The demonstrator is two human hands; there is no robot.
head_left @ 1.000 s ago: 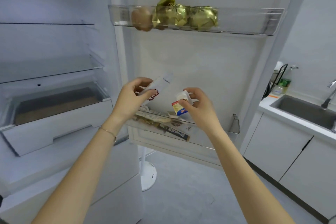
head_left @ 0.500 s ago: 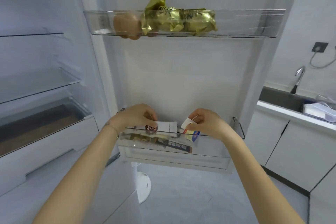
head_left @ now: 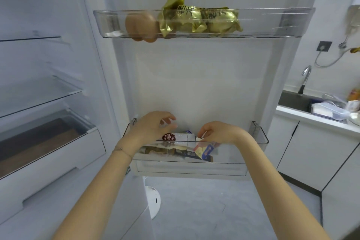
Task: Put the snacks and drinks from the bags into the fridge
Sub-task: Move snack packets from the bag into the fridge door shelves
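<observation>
Pinching a small packet (head_left: 205,150) low in the door bin (head_left: 261,137), the right hand (head_left: 219,132) sits beside the left hand (head_left: 154,127), slack and spread just above a white pouch (head_left: 180,138); lower wrappers (head_left: 155,150) blur

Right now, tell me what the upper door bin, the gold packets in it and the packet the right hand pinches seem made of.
Upper door bin: clear, glossy rigid plastic, likely; its contents show through. Gold packets: crinkled, glinting metallic foil or foil-look film. Yellow-and-blue packet, pinched by the right hand: printed film or paper; too blurred to settle.
</observation>
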